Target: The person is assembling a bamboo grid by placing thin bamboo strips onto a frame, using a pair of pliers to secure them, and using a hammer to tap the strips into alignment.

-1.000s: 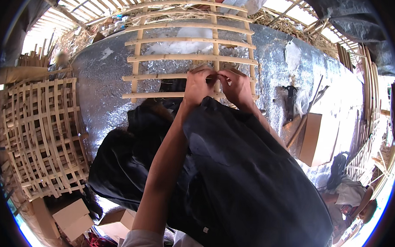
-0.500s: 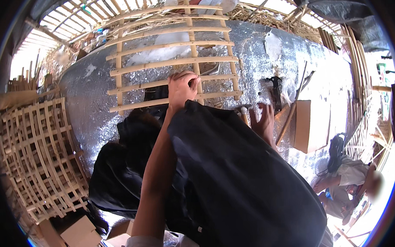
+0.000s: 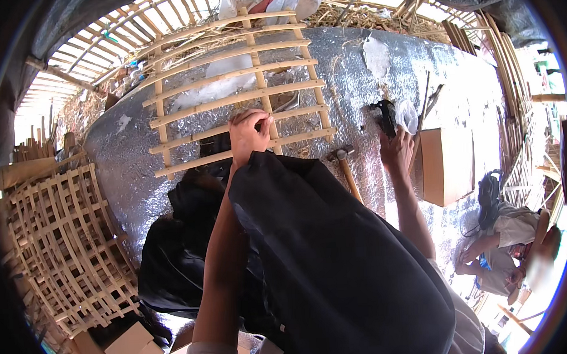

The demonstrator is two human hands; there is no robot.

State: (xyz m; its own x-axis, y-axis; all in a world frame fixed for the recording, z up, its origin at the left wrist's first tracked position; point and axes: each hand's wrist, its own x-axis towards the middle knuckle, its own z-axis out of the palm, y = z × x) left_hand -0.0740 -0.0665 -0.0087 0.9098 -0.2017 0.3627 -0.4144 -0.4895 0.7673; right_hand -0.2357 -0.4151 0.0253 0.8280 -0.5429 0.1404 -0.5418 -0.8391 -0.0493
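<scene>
A bamboo lattice (image 3: 237,94) of thin slats lies across the silvery sheet in front of me. My left hand (image 3: 251,135) is closed at its near middle crossing, thumb and fingers gripping the slat there; the fingertips are partly hidden. Over to the right, my right hand (image 3: 397,151) has its fingers stretched out, their tips at a small clear plastic bag (image 3: 407,115). Beside that bag lies a black tool (image 3: 386,114) with a short head. A hammer (image 3: 348,175) with a wooden handle rests between my hands, its lower end hidden by dark cloth.
Black clothed knees (image 3: 342,256) fill the middle foreground. A cardboard box (image 3: 442,165) stands right of my right hand, near a thin stick (image 3: 423,103). Woven bamboo panels (image 3: 64,247) are stacked at left. Another person (image 3: 508,250) sits at the far right.
My right hand has moved forward and right, from beside the hammer to the plastic bag. The hammer is now more visible. My left hand stays on the lattice; the view has shifted slightly.
</scene>
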